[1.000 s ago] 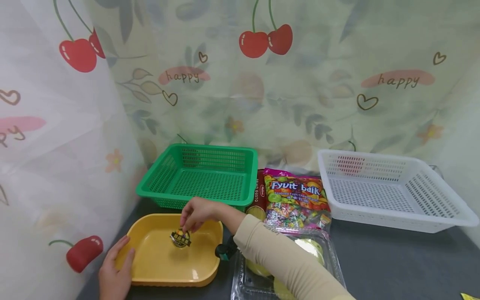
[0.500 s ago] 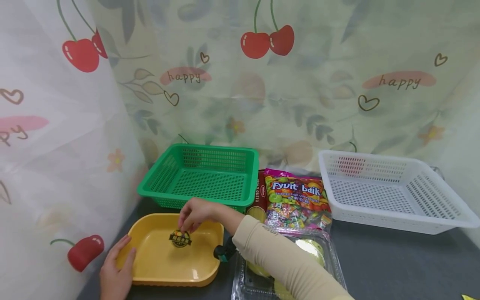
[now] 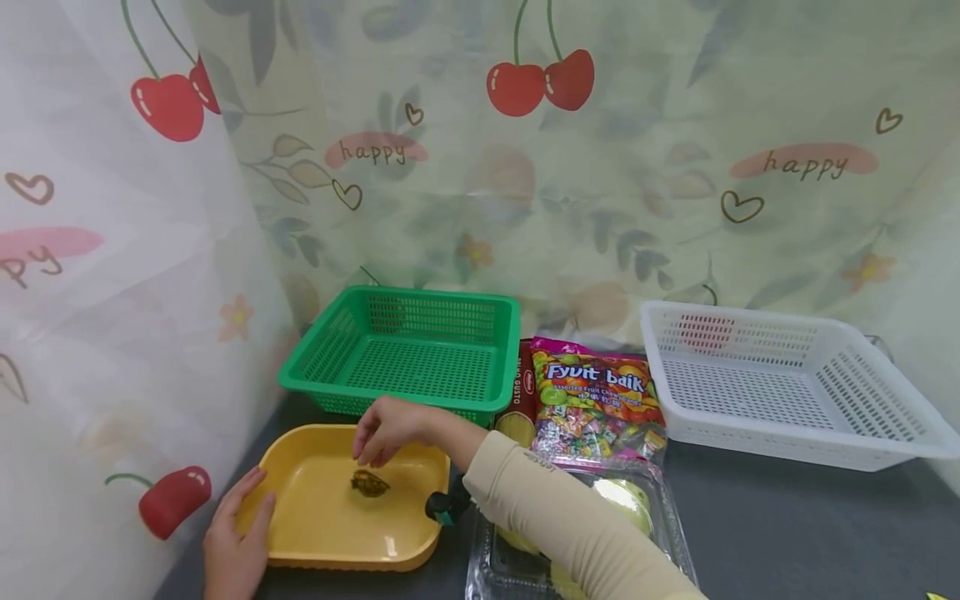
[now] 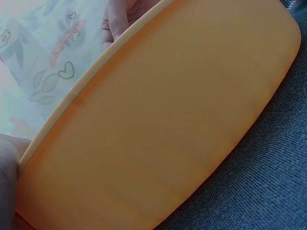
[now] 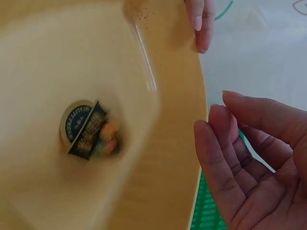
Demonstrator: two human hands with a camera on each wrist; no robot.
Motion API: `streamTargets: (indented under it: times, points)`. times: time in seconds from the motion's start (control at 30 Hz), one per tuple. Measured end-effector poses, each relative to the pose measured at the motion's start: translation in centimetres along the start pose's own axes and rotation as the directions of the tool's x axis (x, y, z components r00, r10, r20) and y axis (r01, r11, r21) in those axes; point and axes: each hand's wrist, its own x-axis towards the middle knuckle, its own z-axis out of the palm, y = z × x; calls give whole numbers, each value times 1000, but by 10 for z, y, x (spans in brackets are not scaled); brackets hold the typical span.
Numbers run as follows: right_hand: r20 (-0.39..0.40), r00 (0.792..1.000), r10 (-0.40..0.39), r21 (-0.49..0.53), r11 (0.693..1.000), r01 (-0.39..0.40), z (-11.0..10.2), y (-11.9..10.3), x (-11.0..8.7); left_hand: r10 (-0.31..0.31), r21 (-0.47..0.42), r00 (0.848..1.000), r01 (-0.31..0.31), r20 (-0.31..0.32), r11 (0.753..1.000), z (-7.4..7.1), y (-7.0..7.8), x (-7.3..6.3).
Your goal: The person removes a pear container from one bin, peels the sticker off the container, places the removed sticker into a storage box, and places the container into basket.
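In the head view, a yellow tray [image 3: 330,533] stands at the front left. My left hand [image 3: 236,533] grips its left rim, thumb and fingers spread along the edge; the left wrist view shows the tray's outer wall [image 4: 158,110] close up. My right hand [image 3: 386,433] hovers over the tray, holding nothing, thumb and index finger slightly parted. Below those fingers is a small packet [image 3: 370,483], with a black-and-gold label and bits of orange and green. Blurred in the right wrist view, the packet [image 5: 88,129] is apart from the hand; whether it touches the tray floor I cannot tell.
Behind the tray stands a green basket [image 3: 420,367], with a white basket [image 3: 787,396] at the right. Between them lie a candy bag [image 3: 596,396] and a dark red pack [image 3: 522,387]. A clear plastic box [image 3: 667,517] with yellow-green rounds sits under the right forearm.
The right fingers have let go of the small packet. It has dropped away from them and turned, its label no longer facing the head camera. The left hand stays on the tray.
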Motion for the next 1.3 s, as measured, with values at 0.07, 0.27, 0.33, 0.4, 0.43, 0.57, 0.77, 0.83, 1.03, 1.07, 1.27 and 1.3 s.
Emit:
streamTargets:
  times: [0.07, 0.27, 0.33, 0.4, 0.43, 0.57, 0.77, 0.83, 1.03, 1.07, 1.27, 1.3]
  points:
    - [6, 1000, -4, -2, 1000, 4, 0, -2, -2, 1, 5, 1000, -1, -1, 1000, 0, 0, 0]
    - [23, 1000, -19, -4, 1000, 19, 0, -6, -5, 9, 1, 1000, -9, 6, 1000, 1, -2, 1]
    - [28, 999, -22, 2, 1000, 22, -2, -6, -5, 12, 2, 1000, -12, 2, 1000, 0, -1, 1]
    - [32, 999, -21, 7, 1000, 21, -4, -6, -6, 16, 2, 1000, -16, -4, 1000, 0, -1, 1]
    - [33, 999, -20, 11, 1000, 20, -5, -6, -6, 17, 3, 1000, -17, -4, 1000, 0, -1, 1]
    - [50, 998, -33, 18, 999, 32, -9, -5, -9, 12, 5, 1000, -12, -2, 1000, 0, -1, 0]
    - [90, 995, -52, 62, 997, 46, -15, -4, -17, 0, -1, 1000, 0, 15, 1000, 0, 0, 1]
    - [94, 994, -56, 74, 996, 49, -17, -3, -20, -2, -1, 1000, 2, 17, 1000, 0, 0, 1]
    - [84, 994, -68, 100, 993, 59, -23, -3, -29, -7, -5, 1000, 7, 25, 1000, 1, 1, 0]
    - [86, 994, -71, 100, 993, 63, -24, -3, -31, -17, 1, 1000, 17, 24, 1000, 1, 1, 0]
    - [111, 990, -92, 83, 993, 83, -31, -6, -45, -5, 14, 1000, 5, 23, 1000, -3, 2, -2]
    - [112, 989, -94, 82, 993, 85, -32, -5, -47, 7, 15, 1000, -7, 22, 1000, -4, 2, -2]
